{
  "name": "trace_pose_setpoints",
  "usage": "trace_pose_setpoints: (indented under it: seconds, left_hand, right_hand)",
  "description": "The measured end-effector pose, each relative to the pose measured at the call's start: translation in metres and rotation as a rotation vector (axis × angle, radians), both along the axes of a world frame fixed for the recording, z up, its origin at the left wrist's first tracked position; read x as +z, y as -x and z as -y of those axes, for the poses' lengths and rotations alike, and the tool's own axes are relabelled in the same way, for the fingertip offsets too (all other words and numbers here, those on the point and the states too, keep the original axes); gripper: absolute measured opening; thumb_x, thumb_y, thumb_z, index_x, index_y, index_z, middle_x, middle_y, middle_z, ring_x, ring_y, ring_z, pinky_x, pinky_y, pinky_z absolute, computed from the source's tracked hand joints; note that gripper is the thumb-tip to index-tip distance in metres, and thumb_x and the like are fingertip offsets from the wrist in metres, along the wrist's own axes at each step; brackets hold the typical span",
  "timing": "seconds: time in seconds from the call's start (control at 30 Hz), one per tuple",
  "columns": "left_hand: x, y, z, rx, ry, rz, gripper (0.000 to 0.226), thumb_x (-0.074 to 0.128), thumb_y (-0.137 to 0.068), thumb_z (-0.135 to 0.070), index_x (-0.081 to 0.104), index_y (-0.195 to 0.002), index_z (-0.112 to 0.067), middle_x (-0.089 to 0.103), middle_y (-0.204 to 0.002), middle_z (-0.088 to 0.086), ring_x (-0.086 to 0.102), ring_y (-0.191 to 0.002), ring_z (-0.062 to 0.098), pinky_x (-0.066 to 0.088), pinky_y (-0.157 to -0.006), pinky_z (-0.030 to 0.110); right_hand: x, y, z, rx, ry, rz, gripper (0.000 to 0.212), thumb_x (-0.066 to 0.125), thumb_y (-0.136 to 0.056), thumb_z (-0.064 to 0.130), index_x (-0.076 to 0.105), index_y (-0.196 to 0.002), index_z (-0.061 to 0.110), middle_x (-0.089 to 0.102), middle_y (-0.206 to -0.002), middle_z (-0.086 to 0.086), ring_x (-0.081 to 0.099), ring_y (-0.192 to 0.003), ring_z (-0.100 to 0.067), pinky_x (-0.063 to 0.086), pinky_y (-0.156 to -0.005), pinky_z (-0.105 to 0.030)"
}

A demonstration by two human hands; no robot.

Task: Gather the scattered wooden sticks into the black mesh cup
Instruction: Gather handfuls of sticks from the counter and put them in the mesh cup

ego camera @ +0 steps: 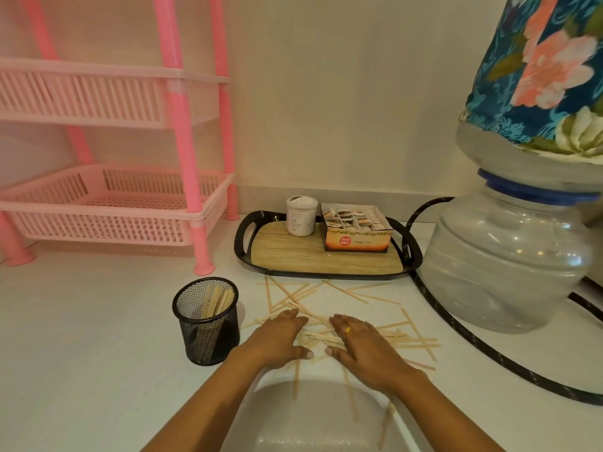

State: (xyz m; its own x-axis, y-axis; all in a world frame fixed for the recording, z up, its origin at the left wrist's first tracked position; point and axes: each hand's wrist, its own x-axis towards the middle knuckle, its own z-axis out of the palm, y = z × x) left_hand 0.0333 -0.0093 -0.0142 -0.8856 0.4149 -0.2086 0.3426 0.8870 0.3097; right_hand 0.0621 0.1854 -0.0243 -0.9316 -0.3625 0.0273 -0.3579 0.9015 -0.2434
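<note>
Thin pale wooden sticks (339,296) lie scattered and crossed on the white floor in front of the tray. The black mesh cup (207,321) stands upright to their left, with several sticks leaning inside it. My left hand (281,337) lies palm down on the sticks nearest the cup, fingers spread. My right hand (362,342), with a ring on one finger, lies flat on the pile beside it. The thumbs nearly meet over a small heap of sticks. Neither hand grips anything. More sticks lie near my arms at the bottom.
A black-rimmed tray (326,261) with a white jar (301,215) and a tea box (356,228) sits behind the sticks. A pink plastic rack (107,203) stands at the left. A large water bottle (509,256) and a black hose (456,331) are on the right.
</note>
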Motion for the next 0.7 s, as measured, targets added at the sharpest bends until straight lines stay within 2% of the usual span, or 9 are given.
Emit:
trace_pose_setpoints:
  seconds: [0.1,0.27,0.43,0.53,0.7]
  left_hand:
    - [0.002,-0.002,-0.003,0.024,0.001,-0.039,0.060,0.052,-0.091,-0.033,0.028,-0.144,-0.018,0.018,-0.157,0.007,0.021,-0.143,0.023,0.024,-0.115,0.037]
    - [0.003,-0.009,-0.008,0.076,0.013,-0.251,0.039,0.043,-0.095,-0.016,0.044,-0.134,-0.015,0.047,-0.138,0.008,0.045,-0.126,0.024,0.042,-0.102,0.038]
    - [-0.003,-0.006,-0.015,0.124,0.100,-0.401,0.041,0.043,-0.093,-0.005,0.042,-0.133,-0.012,0.045,-0.135,0.009,0.044,-0.123,0.025,0.045,-0.097,0.033]
    - [-0.007,-0.002,-0.019,0.136,0.145,-0.416,0.040,0.043,-0.093,-0.007,0.041,-0.134,-0.009,0.042,-0.137,0.012,0.040,-0.124,0.027,0.041,-0.100,0.034]
    - [-0.011,0.006,-0.017,0.093,0.160,-0.436,0.038,0.038,-0.095,-0.011,0.038,-0.134,-0.008,0.044,-0.137,0.013,0.042,-0.122,0.027,0.038,-0.102,0.033]
  right_hand:
    - [-0.003,0.003,0.000,-0.013,0.019,-0.095,0.053,0.033,-0.097,0.044,0.029,-0.144,0.021,0.036,-0.148,0.002,0.031,-0.135,-0.013,0.024,-0.111,-0.025]
    - [-0.007,0.009,0.006,-0.063,-0.023,-0.185,0.045,0.029,-0.099,0.038,0.035,-0.141,0.022,0.043,-0.137,0.004,0.038,-0.123,-0.015,0.032,-0.101,-0.028]
    - [-0.009,0.016,0.012,-0.101,-0.007,-0.196,0.041,0.030,-0.098,0.037,0.042,-0.135,0.024,0.047,-0.126,0.004,0.041,-0.115,-0.017,0.034,-0.093,-0.031]
    - [-0.007,0.020,0.014,-0.123,0.041,-0.177,0.037,0.032,-0.098,0.038,0.047,-0.128,0.022,0.049,-0.124,0.003,0.044,-0.113,-0.017,0.038,-0.090,-0.030]
    - [-0.004,0.023,0.013,-0.135,0.039,-0.176,0.034,0.032,-0.098,0.041,0.049,-0.116,0.018,0.057,-0.115,0.000,0.054,-0.100,-0.018,0.039,-0.074,-0.027]
